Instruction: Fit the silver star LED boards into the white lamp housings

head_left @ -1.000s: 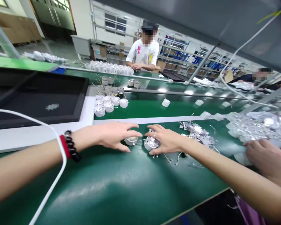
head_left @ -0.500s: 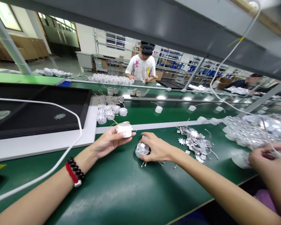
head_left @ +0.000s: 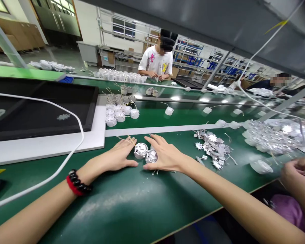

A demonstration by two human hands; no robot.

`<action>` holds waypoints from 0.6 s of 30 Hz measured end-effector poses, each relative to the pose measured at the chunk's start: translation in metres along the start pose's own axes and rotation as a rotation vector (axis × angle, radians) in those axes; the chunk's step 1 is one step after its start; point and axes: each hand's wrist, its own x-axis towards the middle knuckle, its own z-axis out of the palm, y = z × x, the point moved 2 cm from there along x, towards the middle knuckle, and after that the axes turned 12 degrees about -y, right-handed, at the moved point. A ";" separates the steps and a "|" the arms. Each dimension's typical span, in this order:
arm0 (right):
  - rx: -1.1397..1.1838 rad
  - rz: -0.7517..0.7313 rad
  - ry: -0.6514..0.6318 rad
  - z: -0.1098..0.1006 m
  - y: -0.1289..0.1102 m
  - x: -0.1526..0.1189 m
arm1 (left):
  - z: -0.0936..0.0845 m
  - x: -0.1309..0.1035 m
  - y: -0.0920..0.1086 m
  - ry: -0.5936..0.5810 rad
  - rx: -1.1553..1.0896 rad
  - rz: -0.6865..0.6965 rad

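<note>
Two round white plastic housings with silvery star-shaped boards inside stand side by side on the green table. My left hand (head_left: 120,154) lies left of the nearer-to-it housing (head_left: 141,151), fingers stretched and thumb apart, with nothing in its grasp. Thin wires show by its fingertips. My right hand (head_left: 166,153) arches around the other housing (head_left: 151,156), thumb and fingers spread on either side. Part of that housing is hidden behind the hand, and small wire ends poke out below it.
A pile of star-shaped boards (head_left: 213,149) lies right of my right hand. Several finished-looking housings (head_left: 120,116) are grouped beyond the white strip (head_left: 152,130). A black tray (head_left: 40,108) and white cable (head_left: 76,118) lie left. A co-worker's hand (head_left: 298,176) is at right; another person (head_left: 156,61) works opposite.
My left hand has set its housing down on the table beside the other one and let go. My right hand has loosened and spread around its housing. The view has tilted slightly.
</note>
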 end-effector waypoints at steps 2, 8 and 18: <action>-0.030 -0.007 -0.016 0.000 -0.007 0.003 | -0.014 -0.015 -0.001 -0.088 0.092 -0.053; -0.221 -0.106 -0.012 0.003 -0.029 0.022 | -0.054 -0.042 0.024 -0.119 0.227 -0.116; -0.195 -0.206 -0.330 0.000 -0.026 0.014 | -0.071 -0.045 0.051 0.061 0.284 0.040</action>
